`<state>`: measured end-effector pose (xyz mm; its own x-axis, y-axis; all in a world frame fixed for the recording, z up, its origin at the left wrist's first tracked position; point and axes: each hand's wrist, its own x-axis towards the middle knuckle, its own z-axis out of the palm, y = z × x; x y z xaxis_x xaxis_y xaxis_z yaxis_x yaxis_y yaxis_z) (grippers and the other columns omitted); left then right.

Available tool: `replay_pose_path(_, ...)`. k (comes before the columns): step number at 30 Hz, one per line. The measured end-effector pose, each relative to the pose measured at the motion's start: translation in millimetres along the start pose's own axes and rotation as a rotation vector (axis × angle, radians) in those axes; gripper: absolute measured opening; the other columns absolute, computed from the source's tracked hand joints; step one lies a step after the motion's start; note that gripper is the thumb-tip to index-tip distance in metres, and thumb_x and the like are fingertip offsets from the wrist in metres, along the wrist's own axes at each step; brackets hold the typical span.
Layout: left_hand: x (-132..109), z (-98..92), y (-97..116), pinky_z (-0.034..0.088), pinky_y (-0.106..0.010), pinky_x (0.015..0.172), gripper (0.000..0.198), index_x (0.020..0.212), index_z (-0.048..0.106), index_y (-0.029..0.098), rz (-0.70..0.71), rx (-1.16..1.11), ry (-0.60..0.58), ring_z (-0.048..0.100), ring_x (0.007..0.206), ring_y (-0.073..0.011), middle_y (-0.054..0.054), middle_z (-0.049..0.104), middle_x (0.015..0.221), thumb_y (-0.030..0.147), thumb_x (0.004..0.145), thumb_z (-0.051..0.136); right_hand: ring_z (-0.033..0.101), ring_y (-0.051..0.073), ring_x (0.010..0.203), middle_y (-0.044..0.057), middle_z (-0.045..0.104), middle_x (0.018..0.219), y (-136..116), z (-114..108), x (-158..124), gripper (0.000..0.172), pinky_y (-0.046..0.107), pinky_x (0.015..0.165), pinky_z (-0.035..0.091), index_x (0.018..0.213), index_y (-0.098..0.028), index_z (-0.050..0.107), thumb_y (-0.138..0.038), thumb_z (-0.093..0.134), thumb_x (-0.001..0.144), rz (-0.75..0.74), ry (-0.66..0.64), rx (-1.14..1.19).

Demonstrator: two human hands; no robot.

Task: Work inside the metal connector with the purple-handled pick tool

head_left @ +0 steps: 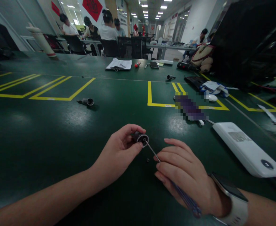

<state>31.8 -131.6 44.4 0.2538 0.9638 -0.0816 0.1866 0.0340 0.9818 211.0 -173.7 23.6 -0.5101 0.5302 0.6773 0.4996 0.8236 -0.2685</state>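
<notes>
My left hand [121,150] is closed round a dark round metal part [137,137], its hollow end turned toward the right. In my right hand [187,172] is a screwdriver [185,198] with a thin metal shaft and a translucent bluish handle. The shaft's tip reaches into the open end of the metal part; exactly what it touches inside is too small to tell. On the green table [46,150] just below the part lies a tiny dark ring-like piece [148,160], apart from both hands.
A similar metal part [86,102] lies left, another [170,77] farther back. At right are a white power bank [246,147], a blurred-out phone-like object [191,107] and a cloth [214,88]. A clipboard [119,64] lies at the back. Several people sit beyond.
</notes>
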Motion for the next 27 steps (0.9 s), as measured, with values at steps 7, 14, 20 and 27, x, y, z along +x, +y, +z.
replay_pose_path(7, -2.3, 2.4, -1.8, 0.051, -0.029, 0.077, 0.016, 0.089, 0.061, 0.018, 0.040, 0.045, -0.002, 0.063, 0.085, -0.0164, -0.003, 0.067, 0.096, 0.018, 0.072, 0.058, 0.064, 0.017, 0.074, 0.004, 0.069, 0.076, -3.9, 0.5, 2.2, 0.007, 0.041, 0.091, 0.047, 0.078, -0.016, 0.058, -0.013, 0.054, 0.083, -0.004, 0.014, -0.034)
replay_pose_path(14, -1.7, 2.0, -5.0, 0.052, -0.029, 0.080, 0.015, 0.088, 0.063, 0.017, 0.073, 0.060, 0.009, 0.064, 0.087, -0.0160, -0.004, 0.068, 0.100, 0.017, 0.074, 0.057, 0.062, 0.016, 0.075, 0.004, 0.069, 0.076, -4.6, -0.4, 1.0, 0.007, 0.040, 0.094, 0.044, 0.078, -0.015, 0.059, -0.012, 0.054, 0.082, -0.023, -0.003, -0.046)
replay_pose_path(20, -0.1, 2.9, -7.0, 0.053, -0.028, 0.081, 0.017, 0.086, 0.066, 0.016, 0.095, 0.035, 0.045, 0.065, 0.089, -0.0166, -0.004, 0.069, 0.100, 0.016, 0.071, 0.058, 0.061, 0.015, 0.077, 0.003, 0.069, 0.079, -6.8, 2.9, -0.5, 0.009, 0.041, 0.096, 0.041, 0.078, -0.016, 0.059, -0.013, 0.053, 0.084, 0.002, -0.019, -0.104)
replay_pose_path(27, 0.9, 1.5, -6.2, 0.054, -0.027, 0.083, 0.020, 0.087, 0.070, 0.018, 0.048, -0.029, 0.065, 0.066, 0.093, -0.0168, -0.002, 0.070, 0.102, 0.013, 0.069, 0.061, 0.061, 0.016, 0.079, 0.005, 0.068, 0.078, -8.0, 5.1, -1.0, 0.009, 0.042, 0.100, 0.038, 0.076, -0.013, 0.060, -0.012, 0.054, 0.083, -0.028, -0.024, -0.130)
